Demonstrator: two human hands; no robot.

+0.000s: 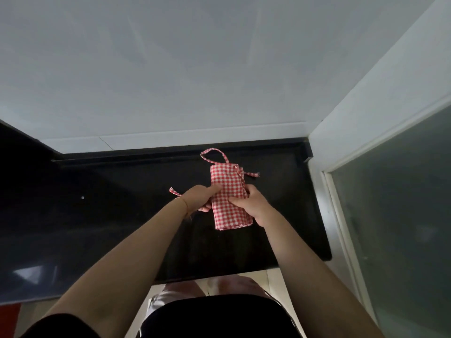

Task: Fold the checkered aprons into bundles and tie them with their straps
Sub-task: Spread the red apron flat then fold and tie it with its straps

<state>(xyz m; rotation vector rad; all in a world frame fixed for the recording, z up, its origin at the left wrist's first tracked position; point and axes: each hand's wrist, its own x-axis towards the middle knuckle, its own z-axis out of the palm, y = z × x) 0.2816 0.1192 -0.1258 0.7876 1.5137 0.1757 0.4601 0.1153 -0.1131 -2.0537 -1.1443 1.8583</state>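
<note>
In the head view, a red-and-white checkered apron [228, 198], folded into a narrow upright bundle, is held just above a black countertop [122, 215] near its right end. The bundle's left edge is pressed by the extended thumb of the left hand [198, 197], while the other fingers are curled round a strap [176, 192] whose end sticks out to the left. The bundle's right edge is gripped by the right hand [246, 203], fingers wrapped behind and thumb laid across the front. A neck loop [214, 156] is seen at the top, and another strap end [251, 174] at the upper right
</note>
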